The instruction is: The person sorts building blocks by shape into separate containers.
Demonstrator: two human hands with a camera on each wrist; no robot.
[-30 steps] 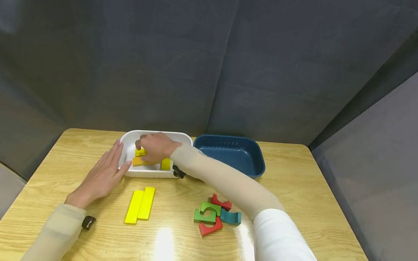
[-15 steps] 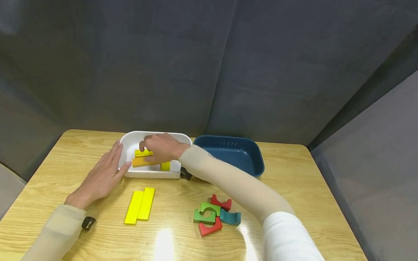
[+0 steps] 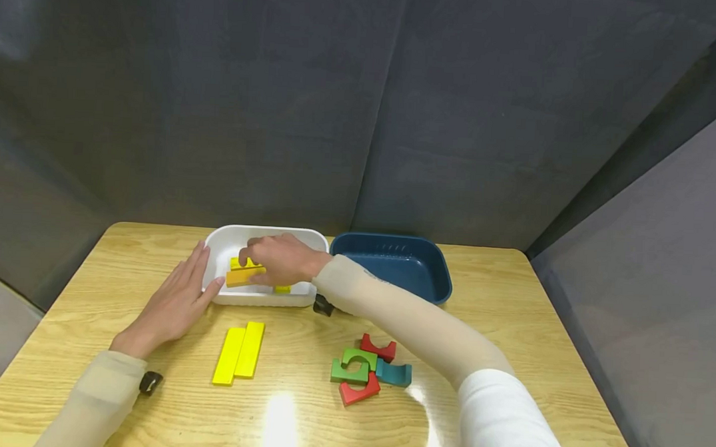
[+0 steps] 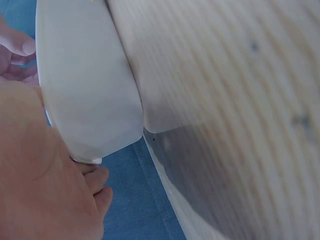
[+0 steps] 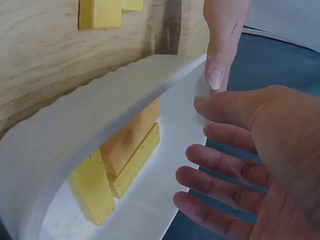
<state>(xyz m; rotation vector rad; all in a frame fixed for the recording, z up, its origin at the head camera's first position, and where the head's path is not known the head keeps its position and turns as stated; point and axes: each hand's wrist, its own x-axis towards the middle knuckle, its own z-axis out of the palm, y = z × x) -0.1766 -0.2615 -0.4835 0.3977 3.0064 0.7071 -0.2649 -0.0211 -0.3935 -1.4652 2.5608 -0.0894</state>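
Left hand, straight-fingered, touches white plastic tray at nine o'clock, seemingly bracing it; spread, unladen right hand overhangs oblong yellow wooden blocks.

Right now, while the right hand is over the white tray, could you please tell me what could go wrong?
The right hand may knock the orange block, which lies close to its fingers in the head view.

The left hand touches the white tray's left end, so a hard push might slide it.

The right sleeve stretches near the curved blocks; pulled back low, it might brush them.
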